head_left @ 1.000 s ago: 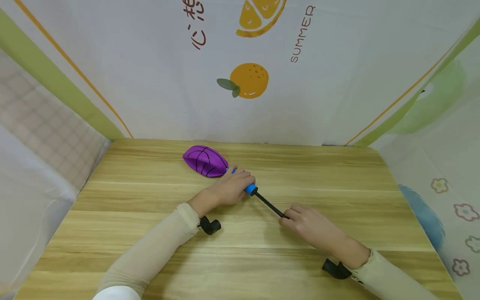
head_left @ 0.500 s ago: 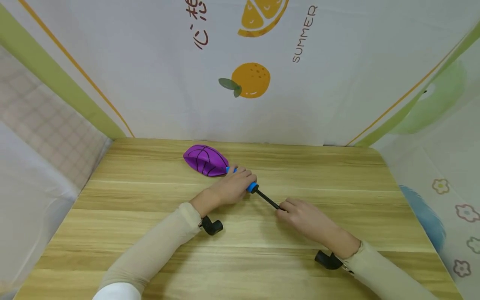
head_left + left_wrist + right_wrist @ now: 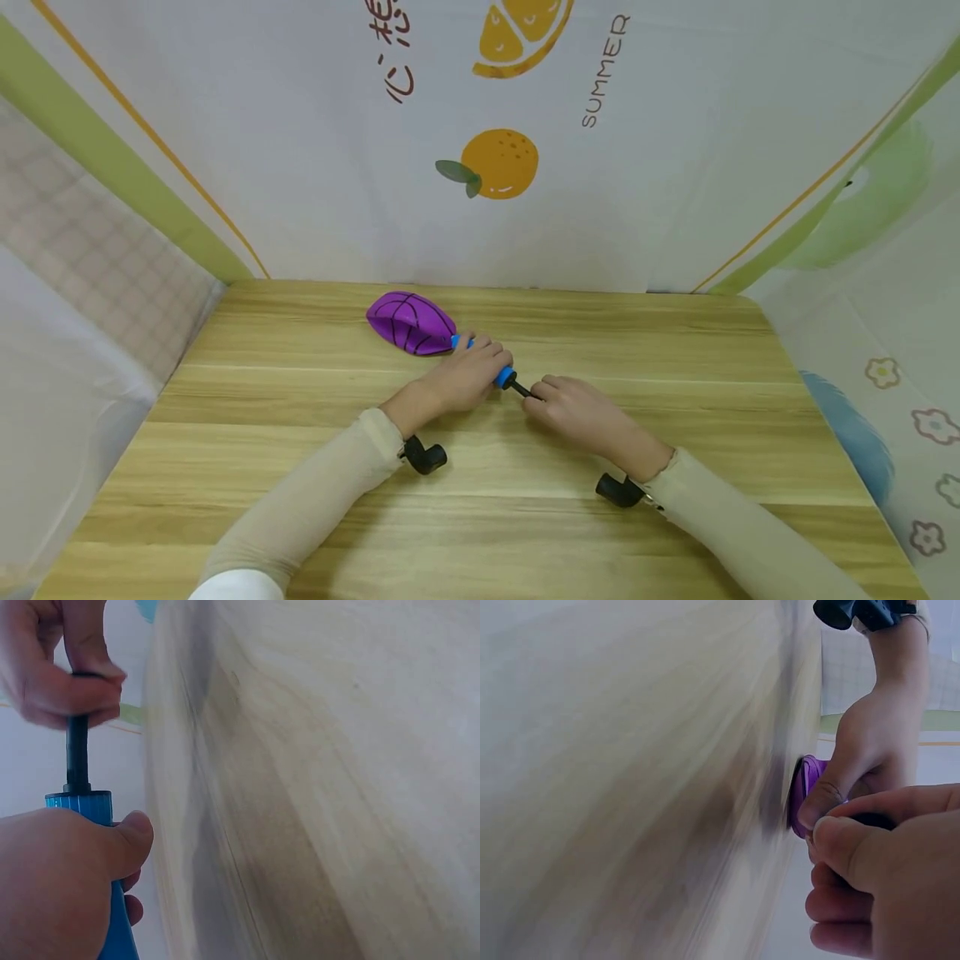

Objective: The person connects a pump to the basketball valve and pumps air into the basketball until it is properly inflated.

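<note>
My left hand (image 3: 467, 375) grips the blue barrel of a hand pump (image 3: 505, 377), its fingers wrapped round it. At the barrel's far left end sits a purple ball (image 3: 412, 323) with black lines, caved in and mostly flat, on the table. My right hand (image 3: 576, 414) holds the outer end of the pump's black rod (image 3: 521, 388), a short length of which shows between hand and barrel. In the left wrist view the thumb and fingers curl round the black handle (image 3: 88, 675). The right wrist view shows the purple ball (image 3: 804, 796) behind the left hand.
The wood-grain table (image 3: 480, 533) spans the area under both arms. A white curtain (image 3: 330, 208) printed with oranges stands along its back edge, with more cloth at both sides. Each wrist bears a black camera mount (image 3: 424, 457).
My right hand has moved up and left toward the left hand, sliding the black rod farther into the blue barrel. The left hand and the purple ball stay about where they were.
</note>
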`<state>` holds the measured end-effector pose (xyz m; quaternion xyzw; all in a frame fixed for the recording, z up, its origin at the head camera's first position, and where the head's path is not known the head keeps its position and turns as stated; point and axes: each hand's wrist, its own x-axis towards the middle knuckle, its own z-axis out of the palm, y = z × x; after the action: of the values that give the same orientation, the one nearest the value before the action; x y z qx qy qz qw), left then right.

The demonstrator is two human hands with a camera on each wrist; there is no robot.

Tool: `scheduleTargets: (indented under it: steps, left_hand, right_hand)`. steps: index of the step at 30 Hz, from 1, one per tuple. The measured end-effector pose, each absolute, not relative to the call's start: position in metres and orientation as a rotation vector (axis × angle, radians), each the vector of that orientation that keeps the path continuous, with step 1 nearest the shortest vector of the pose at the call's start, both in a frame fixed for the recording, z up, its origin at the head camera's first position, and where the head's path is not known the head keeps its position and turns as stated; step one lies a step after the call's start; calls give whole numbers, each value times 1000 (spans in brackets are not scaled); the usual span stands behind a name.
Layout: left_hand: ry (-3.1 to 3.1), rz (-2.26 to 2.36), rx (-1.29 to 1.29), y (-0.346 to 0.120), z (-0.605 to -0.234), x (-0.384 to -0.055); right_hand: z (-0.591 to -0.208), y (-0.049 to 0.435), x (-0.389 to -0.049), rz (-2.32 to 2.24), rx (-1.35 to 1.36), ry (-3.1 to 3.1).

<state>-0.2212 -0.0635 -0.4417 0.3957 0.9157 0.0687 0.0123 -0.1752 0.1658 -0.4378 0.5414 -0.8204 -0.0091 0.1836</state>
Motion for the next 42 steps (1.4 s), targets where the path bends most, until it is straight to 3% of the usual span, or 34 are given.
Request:
scheduleTargets:
  steps: [21, 42]
  left_hand:
    - [2826, 135, 1225, -62, -439, -220]
    - [2847, 140, 1265, -67, -441, -221]
  right_hand:
    - [-442, 155, -183, -30, 1504, -2362]
    - [-435, 195, -145, 64, 1539, -2367]
